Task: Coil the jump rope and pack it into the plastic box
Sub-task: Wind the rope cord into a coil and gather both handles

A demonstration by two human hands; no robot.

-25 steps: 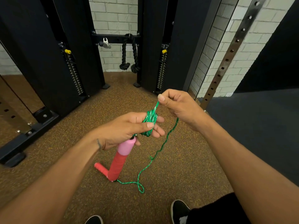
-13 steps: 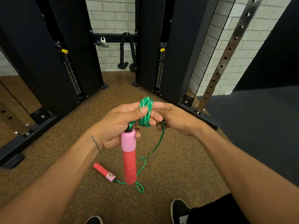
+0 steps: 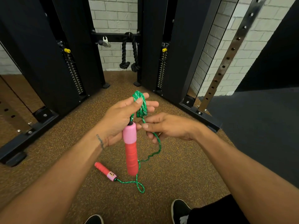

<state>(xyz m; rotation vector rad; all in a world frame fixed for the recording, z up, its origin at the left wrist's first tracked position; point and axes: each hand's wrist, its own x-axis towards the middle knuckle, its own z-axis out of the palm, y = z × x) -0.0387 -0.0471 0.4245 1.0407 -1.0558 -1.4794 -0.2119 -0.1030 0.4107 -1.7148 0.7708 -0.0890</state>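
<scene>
Green jump rope loops are wound around the fingers of my left hand, with the thumb pressing on them. One pink and red handle hangs down from that hand. My right hand is just to the right and pinches the loose rope, which trails down to the floor. The second handle lies on the brown floor below, rope still attached. No plastic box is in view.
Black cable machine columns stand ahead on both sides, with a black rope attachment hanging between them. A perforated steel upright and its base rail are to the right. My shoes are at the bottom.
My right hand came down from above the coil to beside and below it, laying another turn on my left fingers. The hanging handle swung upright. The floor handle has not moved.
</scene>
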